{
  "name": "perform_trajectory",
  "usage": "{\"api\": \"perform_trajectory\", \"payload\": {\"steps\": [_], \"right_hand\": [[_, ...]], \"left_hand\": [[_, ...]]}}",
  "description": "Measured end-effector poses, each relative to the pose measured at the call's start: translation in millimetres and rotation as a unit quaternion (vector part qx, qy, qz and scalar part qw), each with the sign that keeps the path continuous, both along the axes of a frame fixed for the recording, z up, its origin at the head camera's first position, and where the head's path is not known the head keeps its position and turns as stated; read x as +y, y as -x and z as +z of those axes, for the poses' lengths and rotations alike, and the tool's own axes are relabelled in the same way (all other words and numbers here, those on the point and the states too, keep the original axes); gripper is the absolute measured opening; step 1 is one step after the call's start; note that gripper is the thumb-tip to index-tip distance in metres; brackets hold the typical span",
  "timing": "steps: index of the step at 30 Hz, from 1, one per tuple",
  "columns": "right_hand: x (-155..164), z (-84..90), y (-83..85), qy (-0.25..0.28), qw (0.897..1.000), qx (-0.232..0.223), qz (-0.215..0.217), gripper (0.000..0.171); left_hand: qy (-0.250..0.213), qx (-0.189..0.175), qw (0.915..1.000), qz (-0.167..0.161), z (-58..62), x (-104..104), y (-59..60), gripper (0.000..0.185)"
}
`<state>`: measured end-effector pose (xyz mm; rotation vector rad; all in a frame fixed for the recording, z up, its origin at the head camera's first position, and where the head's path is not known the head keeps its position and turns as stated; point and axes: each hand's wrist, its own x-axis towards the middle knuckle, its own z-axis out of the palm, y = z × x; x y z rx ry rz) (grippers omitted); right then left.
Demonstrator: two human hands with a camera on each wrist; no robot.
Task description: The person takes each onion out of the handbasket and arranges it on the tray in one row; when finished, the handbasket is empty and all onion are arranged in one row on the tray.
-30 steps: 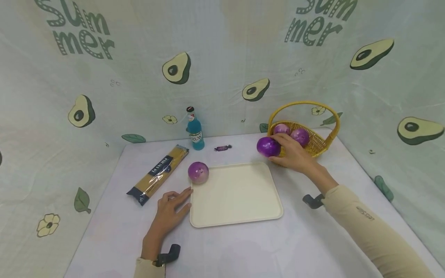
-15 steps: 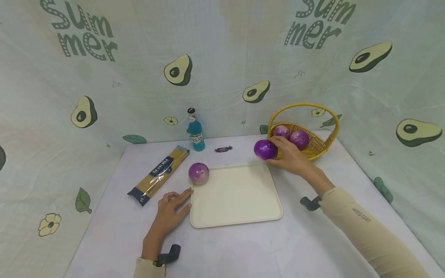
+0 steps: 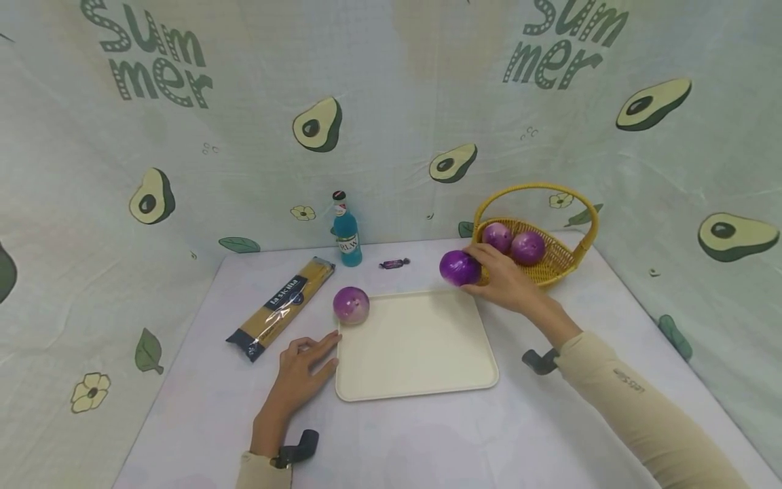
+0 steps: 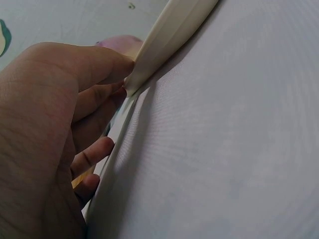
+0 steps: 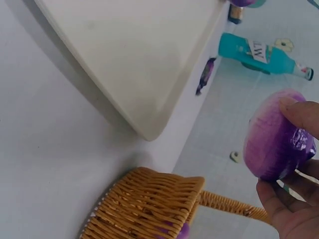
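Observation:
In the head view my right hand (image 3: 506, 280) holds a glossy, round, onion-like purple vegetable (image 3: 457, 268) between thumb and fingers, left of the wicker basket (image 3: 554, 269). The right wrist view shows that vegetable (image 5: 271, 134) fading from deep purple to pink, raised above the table. My left hand (image 3: 298, 373) lies at the left edge of a cream rectangular tray (image 3: 415, 350); thumb and index fingertips touch its rim (image 4: 157, 47). A similar purple vegetable (image 3: 351, 305) sits in the tray's far left corner. Two more, one paler (image 3: 497, 236) and one darker (image 3: 528, 248), are in the basket.
A blue bottle (image 3: 348, 234) stands at the back, with a small purple wrapped candy (image 3: 394, 263) to its right. A pasta packet (image 3: 282, 307) lies left of the tray. The basket's tall arched handle (image 3: 537, 187) rises behind my right hand. A printed cloth hangs behind.
My right hand has carried the purple vegetable leftward and slightly nearer, away from the basket toward the tray's far right corner. My left hand stays at the tray's edge.

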<state>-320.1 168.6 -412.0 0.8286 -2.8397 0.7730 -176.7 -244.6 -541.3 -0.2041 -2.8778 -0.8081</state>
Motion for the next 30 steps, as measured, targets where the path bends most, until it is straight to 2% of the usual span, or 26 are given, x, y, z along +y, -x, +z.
{"api": "perform_trajectory", "payload": {"steps": [18, 30], "right_hand": [[-16, -1.8, -3.0, -0.009, 0.999, 0.027, 0.027, 0.075], [-28, -4.1, -6.5, -0.006, 1.000, 0.013, 0.026, 0.076]], "left_hand": [[-0.005, 0.005, 1.0000, -0.002, -2.9, -2, 0.6, 0.049], [-0.003, 0.007, 1.0000, 0.003, -5.3, -2, 1.5, 0.049]]}}
